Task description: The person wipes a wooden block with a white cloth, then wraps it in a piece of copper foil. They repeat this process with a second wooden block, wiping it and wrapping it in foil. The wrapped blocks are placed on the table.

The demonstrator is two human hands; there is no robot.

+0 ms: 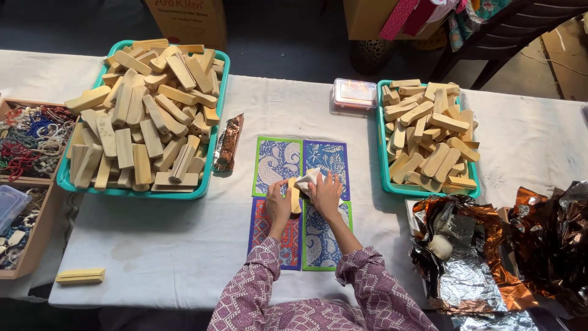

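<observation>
My left hand [278,203] grips a small pale wooden block [295,197] standing on the patterned mats. My right hand [325,193] presses a white cloth [308,178] against the top of that block. Both hands meet over the middle of the four patterned mats [278,160], coloured blue, green and orange, laid as a square on the white tablecloth. Purple patterned sleeves cover both forearms.
A big teal tray [218,125] heaped with wooden blocks sits at the left, a smaller one [384,162] at the right. Crumpled foil [471,276], a clear plastic box [354,93], a brown wrapper [228,144], a bead box [27,184] and a lone block [80,276] lie around.
</observation>
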